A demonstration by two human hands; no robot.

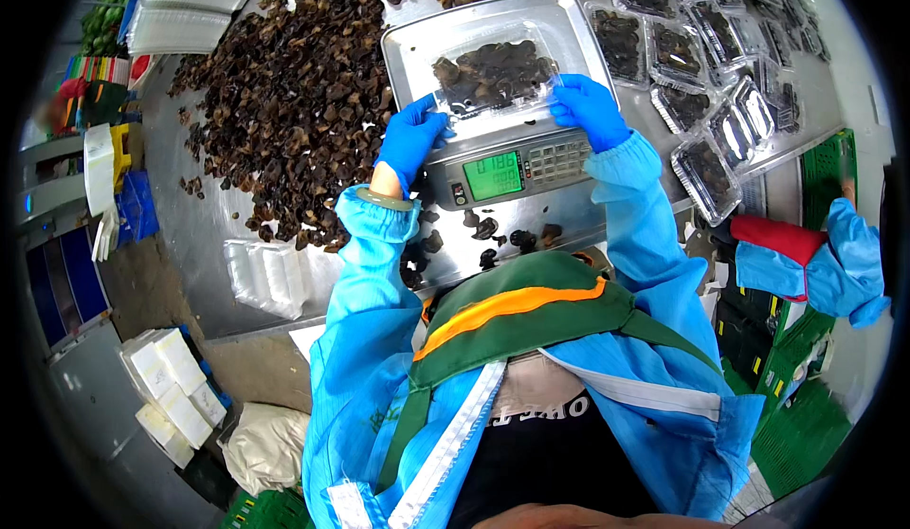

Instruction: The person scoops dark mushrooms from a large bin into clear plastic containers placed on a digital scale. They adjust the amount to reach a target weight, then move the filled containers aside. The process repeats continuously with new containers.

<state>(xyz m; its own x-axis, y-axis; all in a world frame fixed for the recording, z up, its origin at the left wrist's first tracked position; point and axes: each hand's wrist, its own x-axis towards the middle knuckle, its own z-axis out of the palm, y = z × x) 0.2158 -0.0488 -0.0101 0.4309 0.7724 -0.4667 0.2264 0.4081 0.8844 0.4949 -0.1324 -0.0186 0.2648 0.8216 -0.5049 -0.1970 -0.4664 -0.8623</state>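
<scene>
A clear plastic tray (498, 77) of dark wood ear mushrooms sits on the steel pan (405, 45) of a digital scale. My left hand (412, 138), in a blue glove, grips the tray's near left corner. At the tray's right edge, my right hand (589, 113), also gloved, has its fingers closed on the rim. Below the pan, the scale's green display (493, 175) is lit beside a keypad (559, 163). Left of the scale spreads a large heap of loose mushrooms (298, 102).
Packed clear boxes (675, 52) crowd the table's right side. Stacked empty trays (188, 6) stand at the far left, with more clear trays (266, 276) near the front edge. Stray mushroom pieces (522, 239) lie before the scale. A co-worker in blue sleeves (846, 259) is at right, by green crates (800, 422).
</scene>
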